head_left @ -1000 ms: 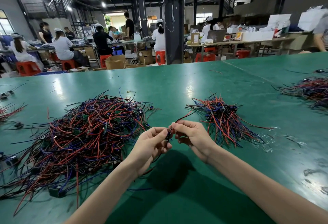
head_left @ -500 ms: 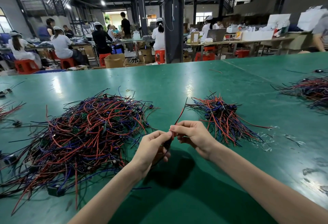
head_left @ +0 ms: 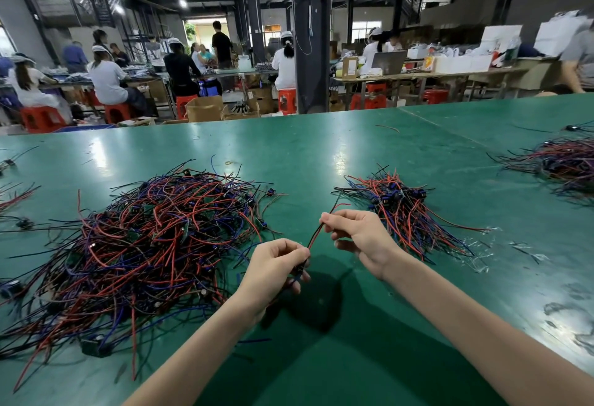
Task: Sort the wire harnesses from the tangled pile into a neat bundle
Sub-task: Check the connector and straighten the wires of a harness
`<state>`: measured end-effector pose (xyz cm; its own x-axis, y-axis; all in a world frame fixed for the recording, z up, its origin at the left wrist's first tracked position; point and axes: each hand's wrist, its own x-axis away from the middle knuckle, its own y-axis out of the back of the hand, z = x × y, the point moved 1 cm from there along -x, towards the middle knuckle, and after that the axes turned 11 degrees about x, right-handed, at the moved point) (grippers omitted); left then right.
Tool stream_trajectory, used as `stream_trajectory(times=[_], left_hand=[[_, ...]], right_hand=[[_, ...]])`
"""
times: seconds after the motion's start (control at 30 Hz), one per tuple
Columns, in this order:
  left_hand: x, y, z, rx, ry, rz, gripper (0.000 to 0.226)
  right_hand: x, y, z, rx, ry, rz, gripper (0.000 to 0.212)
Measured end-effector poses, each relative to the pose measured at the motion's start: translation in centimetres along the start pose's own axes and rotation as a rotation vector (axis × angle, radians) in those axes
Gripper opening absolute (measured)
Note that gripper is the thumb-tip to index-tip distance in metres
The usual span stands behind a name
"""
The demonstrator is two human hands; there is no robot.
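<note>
A big tangled pile (head_left: 138,251) of red, blue and black wire harnesses lies on the left of the green table (head_left: 321,155). A smaller, neater bundle (head_left: 405,213) lies right of centre. Between them I hold one wire harness (head_left: 316,233) with red and black leads. My left hand (head_left: 276,264) pinches its lower connector end. My right hand (head_left: 360,233) pinches the leads higher up, and their free tips stick out past my fingers toward the bundle.
Another wire heap (head_left: 562,164) lies at the table's far right, and loose harnesses (head_left: 16,196) at the left edge. Scraps of clear plastic (head_left: 475,245) sit right of the bundle. Beyond the table, people work seated at benches among red stools and cardboard boxes.
My hands have drawn apart: the right moved up and right along the leads, the left dropped slightly with the connector, so the harness is stretched straight between them.
</note>
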<state>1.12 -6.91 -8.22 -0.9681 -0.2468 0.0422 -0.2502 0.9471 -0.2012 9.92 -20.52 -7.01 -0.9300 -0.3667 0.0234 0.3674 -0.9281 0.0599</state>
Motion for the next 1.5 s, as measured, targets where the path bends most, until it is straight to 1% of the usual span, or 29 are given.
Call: stream_trajectory(times=[0.17, 0.3, 0.43, 0.53, 0.73, 0.87, 0.93, 0.97, 1.07, 1.13, 1.2, 1.3, 1.4, 1.43, 1.5], left_hand=[[-0.1, 0.3, -0.3, -0.038, -0.024, 0.003, 0.013], [-0.1, 0.4, -0.2, -0.083, -0.021, 0.011, 0.015], [-0.1, 0.4, -0.2, -0.071, 0.007, 0.005, 0.021], [-0.1, 0.4, -0.2, -0.041, 0.037, 0.013, 0.020], [-0.2, 0.5, -0.3, 0.020, 0.094, 0.038, 0.022], [-0.2, 0.4, -0.1, 0.034, 0.126, 0.063, 0.023], [-0.3, 0.4, 0.0, 0.036, 0.140, 0.060, 0.022], [-0.3, 0.4, 0.1, 0.033, 0.146, 0.054, 0.022], [-0.4, 0.6, 0.1, 0.024, 0.150, 0.037, 0.023], [-0.4, 0.7, 0.1, 0.017, 0.152, 0.036, 0.023], [-0.4, 0.5, 0.1, 0.012, 0.154, 0.052, 0.024], [-0.2, 0.3, 0.1, 0.003, 0.153, 0.079, 0.024], [-0.2, 0.1, 0.1, 0.001, 0.147, 0.090, 0.023], [-0.2, 0.1, 0.0, 0.001, 0.146, 0.090, 0.023], [-0.1, 0.2, 0.0, -0.003, 0.143, 0.091, 0.024]], right_hand=[[-0.5, 0.5, -0.2, -0.122, -0.051, -0.066, 0.017], [-0.9, 1.0, -0.2, -0.167, -0.062, -0.131, 0.018], [-1.3, 1.5, -0.3, -0.172, -0.074, -0.194, 0.017], [-1.3, 1.5, -0.6, -0.217, -0.093, -0.184, 0.015], [-1.7, 1.8, -0.3, -0.411, -0.134, -0.163, 0.008], [-2.0, 1.8, -0.7, -0.454, -0.124, -0.164, 0.012], [-2.1, 1.7, -1.0, -0.410, -0.089, -0.181, 0.017], [-2.2, 1.7, -1.2, -0.350, -0.063, -0.194, 0.018], [-2.4, 1.8, -1.7, -0.081, 0.022, -0.256, 0.016], [-2.4, 1.9, -1.8, 0.044, 0.079, -0.292, 0.016], [-2.3, 1.9, -1.8, 0.174, 0.159, -0.324, 0.017], [-2.3, 1.9, -1.6, 0.427, 0.335, -0.393, 0.017], [-2.2, 1.8, -1.5, 0.497, 0.447, -0.454, 0.013], [-2.3, 1.8, -1.5, 0.489, 0.452, -0.463, 0.013], [-2.4, 1.9, -1.5, 0.427, 0.402, -0.452, 0.014]])
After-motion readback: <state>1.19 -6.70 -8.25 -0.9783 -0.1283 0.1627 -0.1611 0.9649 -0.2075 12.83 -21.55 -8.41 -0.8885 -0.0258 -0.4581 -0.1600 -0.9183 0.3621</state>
